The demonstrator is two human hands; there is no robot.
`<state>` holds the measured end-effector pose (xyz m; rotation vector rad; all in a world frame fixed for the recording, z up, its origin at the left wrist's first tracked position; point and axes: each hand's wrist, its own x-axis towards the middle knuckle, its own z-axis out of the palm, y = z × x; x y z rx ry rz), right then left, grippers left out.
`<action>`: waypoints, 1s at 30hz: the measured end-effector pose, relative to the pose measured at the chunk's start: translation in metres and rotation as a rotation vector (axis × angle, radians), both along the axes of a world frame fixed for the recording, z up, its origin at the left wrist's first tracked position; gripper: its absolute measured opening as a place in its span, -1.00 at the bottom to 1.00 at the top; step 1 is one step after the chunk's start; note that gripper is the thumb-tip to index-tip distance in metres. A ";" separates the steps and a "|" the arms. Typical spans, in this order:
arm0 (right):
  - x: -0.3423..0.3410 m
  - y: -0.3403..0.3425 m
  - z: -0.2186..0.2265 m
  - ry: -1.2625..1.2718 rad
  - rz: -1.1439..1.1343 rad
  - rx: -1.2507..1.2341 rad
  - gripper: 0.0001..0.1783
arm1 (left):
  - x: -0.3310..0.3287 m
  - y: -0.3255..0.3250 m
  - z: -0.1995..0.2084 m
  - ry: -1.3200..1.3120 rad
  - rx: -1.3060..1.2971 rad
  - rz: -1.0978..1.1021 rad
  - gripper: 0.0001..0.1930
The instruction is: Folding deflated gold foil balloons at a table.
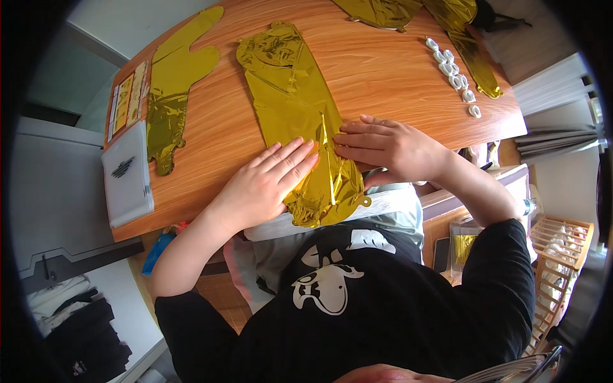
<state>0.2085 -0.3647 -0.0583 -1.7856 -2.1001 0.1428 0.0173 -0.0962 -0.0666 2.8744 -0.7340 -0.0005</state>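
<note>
A long gold foil balloon (290, 96) lies flat on the wooden table, its near end hanging over the front edge toward my lap. My left hand (271, 182) rests on the balloon's left side, fingers stretched out and pressing on the foil. On its right side my right hand (393, 150) lies with fingers extended, the tips touching the foil. Between the two hands the foil rises in a creased ridge. Wrinkles also show at the balloon's far end.
Another flat gold foil balloon (172, 83) lies at the left, beside a printed sheet (128, 99) and a clear plastic bag (128, 175). Several small white rolls (454, 80) form rows at the right. More gold foil (380, 11) lies at the far edge. A wooden rack (559, 255) stands right.
</note>
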 end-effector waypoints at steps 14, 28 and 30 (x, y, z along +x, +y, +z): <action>-0.006 -0.011 0.000 -0.018 -0.101 -0.084 -0.21 | 0.000 -0.001 -0.001 -0.031 0.026 0.015 -0.38; -0.025 0.003 -0.010 -0.244 -0.060 0.146 -0.38 | -0.004 0.001 -0.004 -0.057 0.030 -0.035 -0.42; -0.026 0.004 -0.012 -0.222 -0.044 0.177 -0.43 | -0.005 0.002 -0.005 -0.058 0.022 -0.040 -0.42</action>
